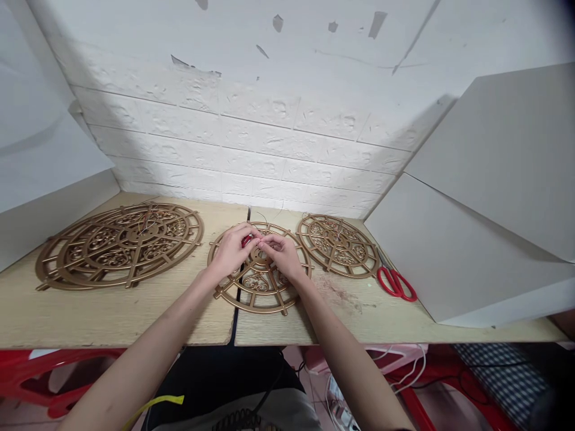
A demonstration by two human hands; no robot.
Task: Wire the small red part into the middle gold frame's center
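Note:
Both hands meet over the hub of a round gold openwork panel lying flat on the table. My left hand is closed, with a small red object tucked under its fingers; most of that object is hidden. Fingers of my right hand are pinched against the left fingertips, and what they grip is too small to make out. Thin dark wires curl up just behind the fingers.
More gold panels lie overlapping on the left, and another gold panel lies to the right. Red-handled scissors sit beside the white board. A dark gap splits the tabletop. White brick-pattern wall stands behind.

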